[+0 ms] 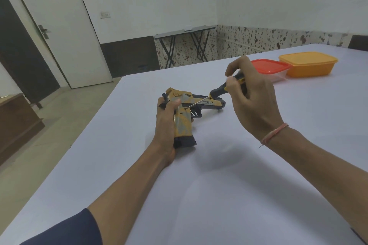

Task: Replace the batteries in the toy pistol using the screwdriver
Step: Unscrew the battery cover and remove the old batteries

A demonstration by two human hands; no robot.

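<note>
**Screwdriver Tip at the Pistol's Side**

The pistol point(184, 123) lay on its side near the middle of the white table point(199, 185), with its barrel pointing away to the right and its butt toward the person. The left hand point(166, 121) gripped it from the left. The palm lay against the back of the grip, and the thumb curled over the top and pressed on the frame just behind the trigger. The fingers wrapped underneath, mostly out of sight. The butt rested on the cloth just beside the heel of that hand.

The right hand point(253, 101) hung above and to the right of the barrel, holding the screwdriver point(216, 92) by the upper end of its black-and-yellow handle. Thumb and fingers were curled round the handle in a pinch, and the wrist stood clear of the table. The tool slanted down to the left, its thin metal shaft crossing over the slide. Its tip met the pistol's side just above the trigger, close to the left thumb. It seemed to sit in a screw there, though the spot was too small to be sure.

A pink thread point(273, 133) circled the right wrist, and a dark blue sleeve point(69, 228) covered the left arm near the elbow. At the far right of the table two plastic boxes stood side by side, a red-lidded box point(268, 66) and an orange box point(307, 64). Beyond the table a folding table point(183, 33) stood against the wall, and a white door point(65, 32) stood at the left.
</note>
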